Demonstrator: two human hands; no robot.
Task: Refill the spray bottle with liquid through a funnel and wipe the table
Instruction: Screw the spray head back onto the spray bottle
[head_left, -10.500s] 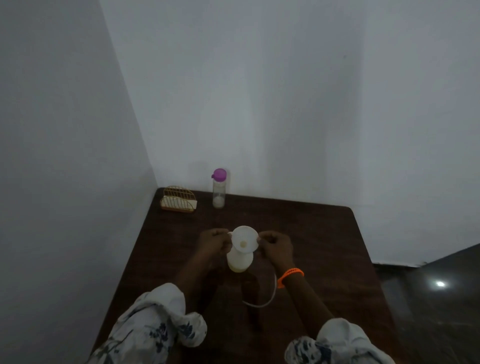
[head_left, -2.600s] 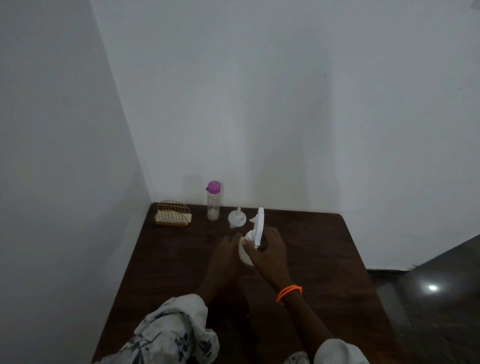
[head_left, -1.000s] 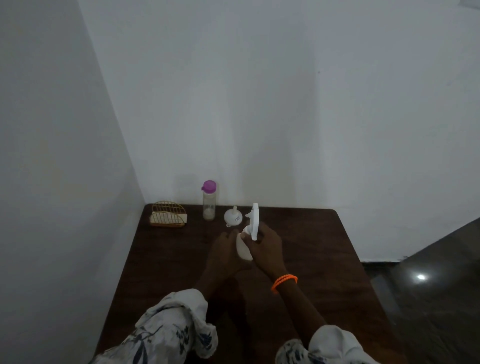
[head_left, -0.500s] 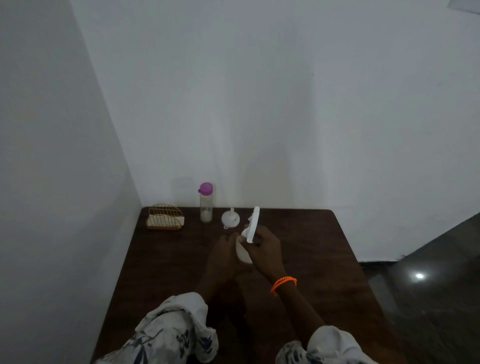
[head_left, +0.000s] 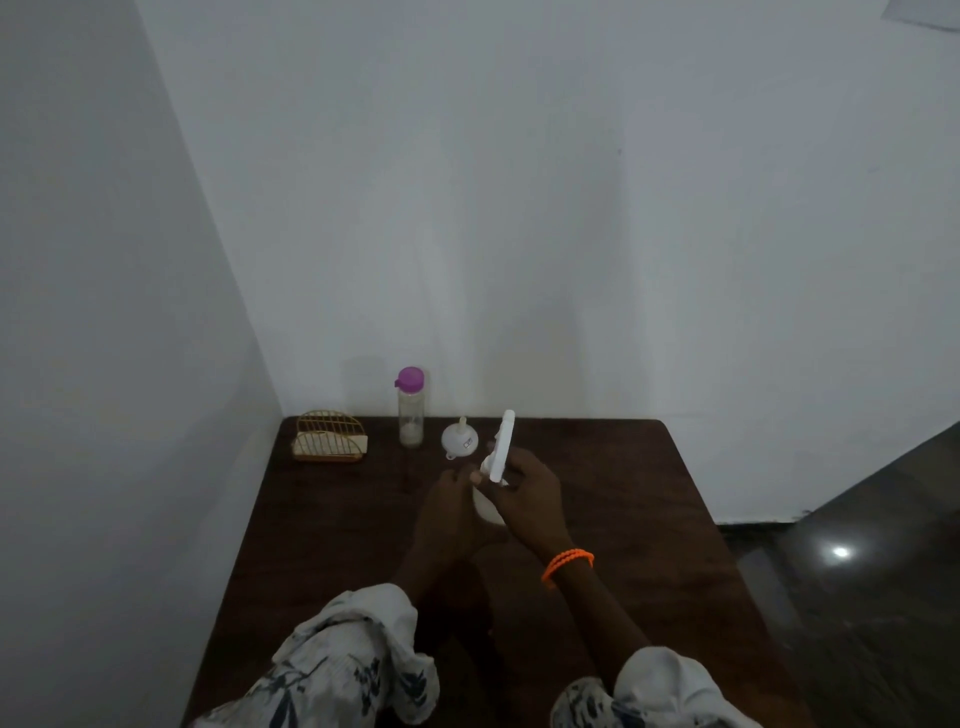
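A white spray bottle (head_left: 487, 508) stands on the dark wooden table (head_left: 332, 519) near its middle. My left hand (head_left: 451, 514) wraps its body from the left. My right hand (head_left: 527, 496) grips the white spray head (head_left: 503, 446) at the bottle's neck, with the trigger part sticking upward. The white funnel (head_left: 459, 440) rests upside down on the table behind the bottle. A clear bottle with a purple cap (head_left: 410, 406) stands at the back and holds a little white liquid at its bottom.
A gold wire holder (head_left: 328, 436) with a pale cloth or napkins sits in the back left corner. White walls close the table's left and far sides. Dark glossy floor (head_left: 857, 597) lies to the right.
Ten seconds ago the funnel sat in the bottle's neck; it now rests at the back and the spray head is on the bottle. Over the last second my hands barely moved.
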